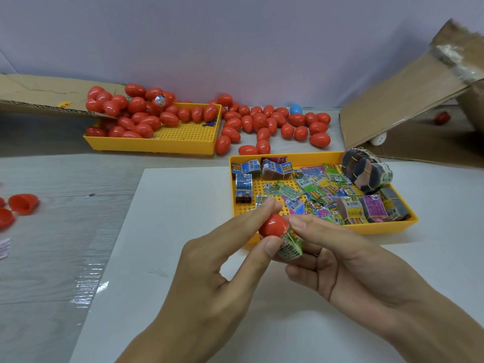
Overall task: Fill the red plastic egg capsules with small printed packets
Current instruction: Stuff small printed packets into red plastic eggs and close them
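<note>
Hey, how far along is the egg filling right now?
Done: many closed red eggs piled in and beside the far tray. In hand: left hand and right hand fit a packet into a red half. Left: loose packets, open halves.

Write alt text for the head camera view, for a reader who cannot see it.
Two hands meet over a white board: the left hand pinches a red egg half while the right hand pushes a folded printed packet into it. Behind sit a yellow tray of packets and scattered red eggs.
</note>
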`<state>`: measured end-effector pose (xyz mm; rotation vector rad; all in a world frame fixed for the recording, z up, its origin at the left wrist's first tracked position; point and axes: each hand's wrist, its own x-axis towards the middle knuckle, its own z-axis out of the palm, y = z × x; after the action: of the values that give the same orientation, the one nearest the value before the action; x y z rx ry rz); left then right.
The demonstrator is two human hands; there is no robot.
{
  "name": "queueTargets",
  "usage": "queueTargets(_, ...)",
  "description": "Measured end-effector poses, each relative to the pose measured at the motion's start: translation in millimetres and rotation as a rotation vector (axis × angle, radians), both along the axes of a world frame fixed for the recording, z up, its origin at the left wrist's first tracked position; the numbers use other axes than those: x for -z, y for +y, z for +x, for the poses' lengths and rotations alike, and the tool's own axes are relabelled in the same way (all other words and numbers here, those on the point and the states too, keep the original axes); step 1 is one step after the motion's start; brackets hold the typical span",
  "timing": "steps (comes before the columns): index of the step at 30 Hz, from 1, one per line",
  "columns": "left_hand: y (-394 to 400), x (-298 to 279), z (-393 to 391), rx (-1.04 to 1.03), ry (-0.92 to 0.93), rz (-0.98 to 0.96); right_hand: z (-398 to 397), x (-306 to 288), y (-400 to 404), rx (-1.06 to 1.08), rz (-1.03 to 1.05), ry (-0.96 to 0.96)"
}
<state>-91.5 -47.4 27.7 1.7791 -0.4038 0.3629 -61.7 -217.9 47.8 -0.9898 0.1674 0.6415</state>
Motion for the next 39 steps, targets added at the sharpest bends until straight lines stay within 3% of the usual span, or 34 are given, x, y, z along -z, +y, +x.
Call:
queueTargets(17, 1.3, 3.8, 2.4, 0.096, 0.149, -0.182, -2.5, -1.6, 0.7, 0.018, -0.073, -0.087)
queueTargets(21, 1.0, 2.8, 2.7, 0.023, 0.082, -0.260, -3.2, -4.7, 1.5, 0.017, -0.060, -0.105)
queueTargets(24, 2.6, 2.9, 4.2, -0.037, 0.020, -0.305, -3.8, -4.8, 2.3, 0.037, -0.179, -0.180)
queueTargets(29, 3.8, 4.0, 6.0, -0.006, -0.072, -0.263, -8.2, -5.7, 4.9, 0.059, -0.251, -0.332)
queueTargets(39, 2.9, 0.4, 4.9, 0.051, -0.051, -0.280, -5.1, -7.8, 0.5, 0.020, -0.073, -0.182)
